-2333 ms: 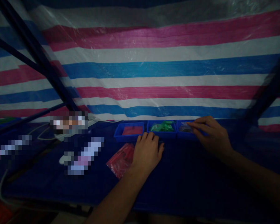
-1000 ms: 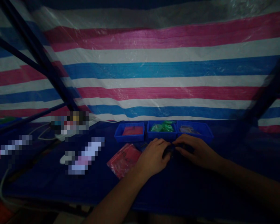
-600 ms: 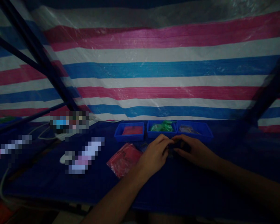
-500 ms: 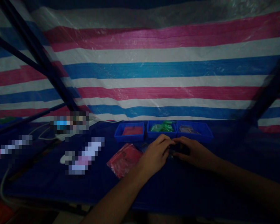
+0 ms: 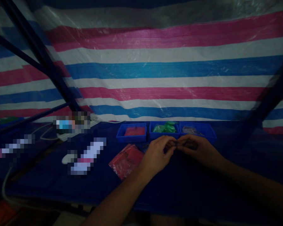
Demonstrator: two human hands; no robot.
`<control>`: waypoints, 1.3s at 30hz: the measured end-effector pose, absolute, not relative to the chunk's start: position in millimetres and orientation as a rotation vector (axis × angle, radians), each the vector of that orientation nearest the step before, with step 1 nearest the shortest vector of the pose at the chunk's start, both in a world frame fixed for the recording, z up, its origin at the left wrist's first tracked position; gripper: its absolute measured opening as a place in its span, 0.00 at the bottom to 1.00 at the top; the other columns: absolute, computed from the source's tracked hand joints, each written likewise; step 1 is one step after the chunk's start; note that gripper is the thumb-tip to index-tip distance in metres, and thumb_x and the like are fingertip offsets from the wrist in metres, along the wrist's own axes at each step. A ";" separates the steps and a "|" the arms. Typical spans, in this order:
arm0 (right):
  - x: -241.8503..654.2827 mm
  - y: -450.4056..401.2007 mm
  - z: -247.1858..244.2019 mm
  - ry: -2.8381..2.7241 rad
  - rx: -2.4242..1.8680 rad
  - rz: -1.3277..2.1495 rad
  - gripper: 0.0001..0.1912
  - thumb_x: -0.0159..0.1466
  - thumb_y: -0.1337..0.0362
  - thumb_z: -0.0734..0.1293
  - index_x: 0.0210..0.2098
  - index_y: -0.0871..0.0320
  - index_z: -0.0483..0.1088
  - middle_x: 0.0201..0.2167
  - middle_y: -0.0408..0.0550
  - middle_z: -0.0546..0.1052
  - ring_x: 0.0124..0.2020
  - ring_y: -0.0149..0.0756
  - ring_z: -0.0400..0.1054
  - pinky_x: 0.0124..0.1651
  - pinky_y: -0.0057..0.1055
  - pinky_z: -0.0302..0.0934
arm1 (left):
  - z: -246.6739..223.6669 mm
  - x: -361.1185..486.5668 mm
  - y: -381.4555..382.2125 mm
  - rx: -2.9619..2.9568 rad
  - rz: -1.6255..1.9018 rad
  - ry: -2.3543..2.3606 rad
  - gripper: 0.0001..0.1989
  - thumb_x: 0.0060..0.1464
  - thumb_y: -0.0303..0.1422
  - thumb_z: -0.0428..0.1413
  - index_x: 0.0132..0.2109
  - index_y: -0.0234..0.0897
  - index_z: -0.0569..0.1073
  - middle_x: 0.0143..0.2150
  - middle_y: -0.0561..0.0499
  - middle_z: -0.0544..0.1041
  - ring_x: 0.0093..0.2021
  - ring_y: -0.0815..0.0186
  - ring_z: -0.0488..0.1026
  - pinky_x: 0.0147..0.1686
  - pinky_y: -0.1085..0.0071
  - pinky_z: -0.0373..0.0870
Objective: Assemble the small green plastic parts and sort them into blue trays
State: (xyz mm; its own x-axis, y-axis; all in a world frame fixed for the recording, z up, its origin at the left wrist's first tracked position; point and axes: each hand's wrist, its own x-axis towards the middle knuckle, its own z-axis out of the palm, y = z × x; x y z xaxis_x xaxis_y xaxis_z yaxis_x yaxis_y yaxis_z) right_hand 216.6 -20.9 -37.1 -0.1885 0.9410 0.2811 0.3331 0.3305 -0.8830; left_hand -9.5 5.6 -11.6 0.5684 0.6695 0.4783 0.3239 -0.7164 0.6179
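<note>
My left hand (image 5: 159, 153) and my right hand (image 5: 199, 149) meet at the fingertips in front of the blue trays. Thumb and fingers of each hand are pinched together; whatever lies between them is too small and dark to make out. Left of my left hand lie flat red plastic bags (image 5: 126, 160), stacked on the dark blue table and partly covered by my wrist. Just behind the left hand a bit of something clear or greyish shows, mostly hidden.
Three blue trays stand along the back: one with red bags (image 5: 135, 131), one with green packets (image 5: 165, 128), one with thin small pieces (image 5: 191, 130). A white power strip (image 5: 72, 133), a white round object (image 5: 67, 159) and cables are at left. Striped sheeting (image 5: 155, 69) hangs behind.
My right thumb and fingers have closed toward the left fingertips, so both hands now meet. The clear bit seen between the hands is no longer visible.
</note>
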 end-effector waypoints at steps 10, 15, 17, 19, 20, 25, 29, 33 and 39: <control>214.0 -23.2 -35.1 -1.567 -1.133 0.944 0.21 0.60 0.50 0.77 0.47 0.54 0.76 0.42 0.50 0.85 0.44 0.45 0.81 0.51 0.43 0.76 | -6.1 -8.7 1.2 2.288 0.959 0.770 0.12 0.64 0.26 0.55 0.53 0.38 0.72 0.42 0.50 0.82 0.42 0.65 0.80 0.46 0.68 0.76; 215.0 -23.6 -36.6 -1.529 -1.144 0.946 0.20 0.59 0.51 0.79 0.45 0.53 0.77 0.42 0.50 0.85 0.44 0.45 0.81 0.51 0.42 0.76 | -5.9 -9.1 0.7 2.250 0.911 0.732 0.14 0.61 0.27 0.57 0.54 0.39 0.71 0.42 0.50 0.82 0.41 0.65 0.80 0.44 0.68 0.77; 215.2 -23.9 -36.9 -1.521 -1.143 0.957 0.20 0.58 0.52 0.79 0.45 0.53 0.77 0.42 0.49 0.85 0.44 0.45 0.81 0.51 0.42 0.75 | -4.7 -9.3 0.5 2.277 0.893 0.732 0.14 0.61 0.26 0.56 0.54 0.39 0.71 0.41 0.51 0.81 0.40 0.65 0.80 0.43 0.69 0.76; 214.9 -24.3 -36.7 -1.523 -1.135 0.980 0.19 0.59 0.53 0.79 0.46 0.54 0.77 0.42 0.50 0.84 0.45 0.45 0.81 0.52 0.42 0.75 | -4.1 -9.2 0.7 2.296 0.899 0.741 0.15 0.61 0.24 0.55 0.54 0.39 0.70 0.41 0.51 0.81 0.40 0.65 0.79 0.43 0.68 0.75; 214.7 -24.6 -36.4 -1.527 -1.130 0.991 0.19 0.59 0.53 0.79 0.46 0.54 0.76 0.43 0.50 0.84 0.45 0.45 0.81 0.52 0.42 0.75 | -4.1 -9.1 0.9 2.295 0.906 0.747 0.16 0.61 0.24 0.55 0.55 0.40 0.69 0.41 0.51 0.81 0.40 0.65 0.79 0.44 0.68 0.74; 214.2 -24.6 -35.7 -1.551 -1.103 0.999 0.18 0.60 0.54 0.79 0.46 0.54 0.76 0.44 0.50 0.84 0.45 0.44 0.81 0.52 0.42 0.74 | -5.2 -8.6 1.4 2.268 0.932 0.784 0.17 0.59 0.25 0.57 0.55 0.39 0.68 0.40 0.52 0.80 0.39 0.65 0.78 0.44 0.68 0.74; 215.6 -23.7 -36.8 -1.557 -1.100 1.003 0.17 0.60 0.55 0.78 0.46 0.53 0.76 0.44 0.49 0.83 0.47 0.43 0.80 0.53 0.41 0.74 | -3.9 -9.0 1.6 2.278 0.949 0.771 0.13 0.60 0.25 0.57 0.52 0.39 0.70 0.40 0.52 0.80 0.41 0.65 0.78 0.44 0.68 0.73; 215.7 -23.6 -37.1 -1.547 -1.124 1.014 0.18 0.60 0.54 0.78 0.46 0.54 0.75 0.43 0.50 0.84 0.45 0.44 0.81 0.52 0.41 0.74 | -4.0 -9.8 3.6 2.282 0.969 0.790 0.14 0.60 0.25 0.58 0.52 0.39 0.70 0.41 0.52 0.80 0.41 0.65 0.78 0.45 0.67 0.73; 214.4 -23.3 -37.3 -1.520 -1.110 1.045 0.20 0.60 0.54 0.78 0.48 0.53 0.75 0.45 0.50 0.84 0.46 0.45 0.80 0.53 0.42 0.73 | -6.1 -9.6 4.6 2.278 0.969 0.757 0.15 0.60 0.24 0.57 0.53 0.39 0.70 0.40 0.53 0.80 0.40 0.66 0.77 0.45 0.67 0.72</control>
